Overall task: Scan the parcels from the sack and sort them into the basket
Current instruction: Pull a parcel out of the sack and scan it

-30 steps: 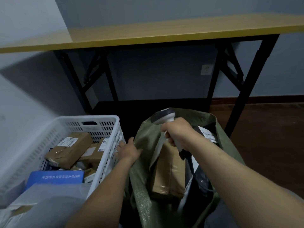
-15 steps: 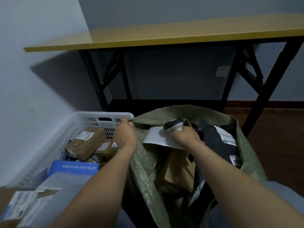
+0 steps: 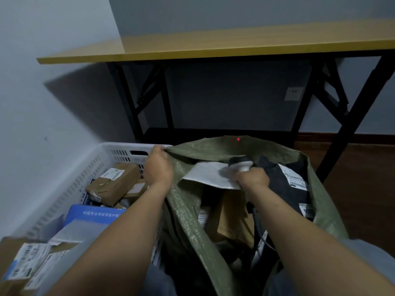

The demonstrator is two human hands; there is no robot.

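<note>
Grey-blue walls and a dark wood floor framed a yellow-topped folding bench (image 3: 213,48) at the back, with nothing to be seen on it. Below it, on the left, stood the white basket (image 3: 119,146), already holding a brown taped parcel (image 3: 115,184), a blue box (image 3: 94,214) and several labelled packets. Just beside it, and touching its wall, slumped the green woven sack (image 3: 188,214).

The left hand (image 3: 159,167) had its fingers curled tight round the sack's rim, holding the mouth open. The right hand (image 3: 252,180) had its fingers wrapped round the handle of the scanner (image 3: 240,164) and seemed to pinch one edge of a pale flat mailer (image 3: 207,175) against it. The mailer hung level over the sack's mouth. Deeper inside lay a brown carton (image 3: 230,216) and a black mailer (image 3: 275,184) with white labels.

The weak points looked plain enough:

- **Missed scan:** The red dot (image 3: 238,139) fell on the sack's far rim, not on any label, and the pale mailer showed no label on its upper face. It could therefore reach the basket unscanned.
- **Dropped mailer:** One hand carried both tool and parcel by a thin edge, so the mailer could slip back among the others.
- **Snagged cable:** The scanner's cable (image 3: 259,229) trailed down into the sack, where it might catch on a carton as the hand lifted.
- **Collapsed sack:** If the left hand let go, the soft rim would likely fold shut.
</note>
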